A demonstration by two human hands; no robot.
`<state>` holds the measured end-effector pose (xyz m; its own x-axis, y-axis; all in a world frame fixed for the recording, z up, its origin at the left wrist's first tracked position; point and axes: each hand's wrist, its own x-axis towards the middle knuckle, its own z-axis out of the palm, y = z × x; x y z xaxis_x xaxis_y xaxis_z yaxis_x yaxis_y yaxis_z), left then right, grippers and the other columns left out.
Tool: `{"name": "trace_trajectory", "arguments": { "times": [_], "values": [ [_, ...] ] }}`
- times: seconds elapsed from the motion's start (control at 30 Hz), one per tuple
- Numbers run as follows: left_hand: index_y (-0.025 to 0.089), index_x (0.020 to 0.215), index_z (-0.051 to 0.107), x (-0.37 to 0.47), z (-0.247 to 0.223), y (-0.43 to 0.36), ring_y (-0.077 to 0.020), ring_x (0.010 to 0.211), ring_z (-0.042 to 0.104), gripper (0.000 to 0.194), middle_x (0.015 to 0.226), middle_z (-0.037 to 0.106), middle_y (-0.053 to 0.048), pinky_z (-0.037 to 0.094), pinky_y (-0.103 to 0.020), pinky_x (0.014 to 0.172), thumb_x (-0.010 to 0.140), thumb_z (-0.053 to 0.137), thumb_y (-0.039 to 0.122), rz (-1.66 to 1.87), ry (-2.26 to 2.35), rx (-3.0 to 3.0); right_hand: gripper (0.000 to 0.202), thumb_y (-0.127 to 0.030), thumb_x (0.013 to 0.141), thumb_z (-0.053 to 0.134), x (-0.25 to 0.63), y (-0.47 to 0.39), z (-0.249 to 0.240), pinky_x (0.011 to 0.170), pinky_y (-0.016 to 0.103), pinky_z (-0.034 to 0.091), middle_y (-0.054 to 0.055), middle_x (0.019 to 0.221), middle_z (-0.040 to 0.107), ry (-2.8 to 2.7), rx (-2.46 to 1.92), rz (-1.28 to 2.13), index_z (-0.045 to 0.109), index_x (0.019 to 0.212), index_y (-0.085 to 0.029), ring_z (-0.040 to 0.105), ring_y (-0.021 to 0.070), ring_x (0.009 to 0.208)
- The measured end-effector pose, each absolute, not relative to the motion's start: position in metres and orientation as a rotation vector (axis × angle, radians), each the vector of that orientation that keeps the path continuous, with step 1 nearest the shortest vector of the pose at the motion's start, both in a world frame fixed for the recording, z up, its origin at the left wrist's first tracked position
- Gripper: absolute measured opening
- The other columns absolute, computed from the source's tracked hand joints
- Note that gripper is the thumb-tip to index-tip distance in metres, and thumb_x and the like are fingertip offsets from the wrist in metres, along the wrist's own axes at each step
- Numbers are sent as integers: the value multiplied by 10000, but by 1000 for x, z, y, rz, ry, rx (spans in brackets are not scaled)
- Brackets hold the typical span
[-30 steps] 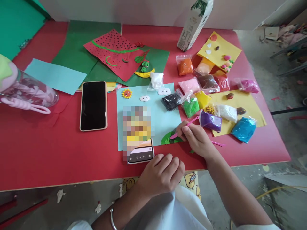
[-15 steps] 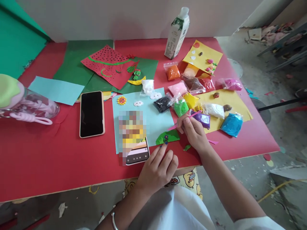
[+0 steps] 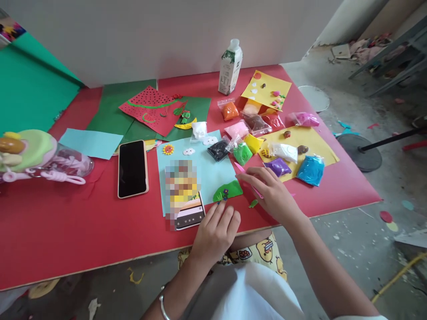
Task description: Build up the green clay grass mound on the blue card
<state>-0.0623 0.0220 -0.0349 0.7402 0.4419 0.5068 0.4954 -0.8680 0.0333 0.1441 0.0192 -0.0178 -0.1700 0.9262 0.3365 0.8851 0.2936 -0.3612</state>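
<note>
My left hand (image 3: 218,226) rests at the table's front edge, its fingertips at the lower edge of a green clay patch (image 3: 230,191) with small flowers. Whether those fingers pinch anything is too small to tell. In my right hand (image 3: 267,189) is a pink tool (image 3: 240,168), held right of the patch. The patch lies on a light blue sheet (image 3: 213,171) that also bears a clay sun (image 3: 168,150) and clouds (image 3: 188,152). A lit phone (image 3: 190,215), partly blurred, lies on the sheet's lower left. A green scrap (image 3: 253,203) sits below my right hand.
Several clay packets, including a blue one (image 3: 311,170) and a purple one (image 3: 278,167), lie at the right. A carton bottle (image 3: 230,69) stands behind them. On the left are a dark phone (image 3: 132,169), a jar (image 3: 71,165) and a red watermelon sheet (image 3: 150,109).
My right hand has turned the pink tool, whose tip now points up and left, away from the green patch. The left hand stays by the patch. The whole view has shifted.
</note>
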Motion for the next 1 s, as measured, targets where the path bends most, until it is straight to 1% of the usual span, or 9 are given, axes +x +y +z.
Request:
{"name": "trace_trajectory", "arguments": {
  "times": [0.13, 0.23, 0.33, 0.43, 0.53, 0.67, 0.87, 1.0],
  "values": [
    [127, 977, 633, -64, -36, 22, -201, 994, 673, 140, 985, 721, -60, 514, -338, 923, 883, 540, 81, -802, -703, -2832, 473, -54, 923, 351, 152, 14, -24, 888, 467, 528, 123, 1205, 601, -2131, -1708, 87, 556, 1295, -264, 556, 275, 1036],
    [129, 965, 633, -65, -35, 21, -189, 954, 673, 125, 962, 720, -55, 509, -327, 892, 877, 555, 83, -822, -684, -2829, 498, -39, 917, 325, 154, 11, -25, 900, 483, 530, 127, 1227, 610, -2115, -1733, 119, 549, 1310, -246, 563, 279, 1064],
    [129, 957, 634, -66, -33, 21, -180, 898, 670, 109, 933, 716, -47, 503, -316, 840, 874, 573, 96, -845, -668, -2834, 412, -98, 944, 359, 150, 6, -22, 891, 483, 536, 136, 1193, 631, -2077, -1730, 131, 593, 1261, -218, 592, 279, 1047],
    [131, 947, 634, -67, -32, 21, -170, 873, 663, 98, 911, 708, -44, 493, -308, 826, 868, 587, 98, -864, -649, -2847, 358, -148, 958, 399, 141, -1, -18, 875, 458, 544, 122, 1152, 662, -2050, -1673, 146, 622, 1226, -229, 633, 261, 1021],
    [131, 935, 634, -69, -31, 22, -167, 889, 655, 113, 924, 705, -46, 490, -304, 841, 876, 554, 78, -899, -619, -2881, 377, -122, 939, 418, 133, -7, -19, 850, 441, 553, 109, 1162, 680, -2081, -1646, 161, 622, 1235, -236, 644, 257, 1030],
    [122, 946, 634, -72, -32, 22, -168, 891, 651, 147, 942, 706, -50, 498, -299, 837, 891, 511, 63, -939, -601, -2920, 386, -108, 917, 440, 128, -11, -25, 850, 454, 550, 101, 1165, 688, -2143, -1626, 142, 635, 1226, -234, 641, 263, 1032],
    [120, 954, 635, -71, -34, 20, -159, 885, 654, 125, 909, 706, -55, 511, -279, 831, 874, 552, 71, -947, -666, -2930, 390, -144, 933, 443, 127, -16, -27, 882, 470, 531, 98, 1161, 686, -2091, -1642, 135, 610, 1266, -259, 629, 265, 1052],
    [145, 1000, 638, -77, -29, 18, -158, 899, 646, 169, 917, 691, -53, 498, -302, 865, 874, 550, 75, -1027, -753, -2898, 353, -162, 936, 452, 131, -22, -25, 860, 440, 529, 99, 1082, 690, -2007, -1642, 121, 618, 1234, -254, 636, 256, 1011]
  ]
}}
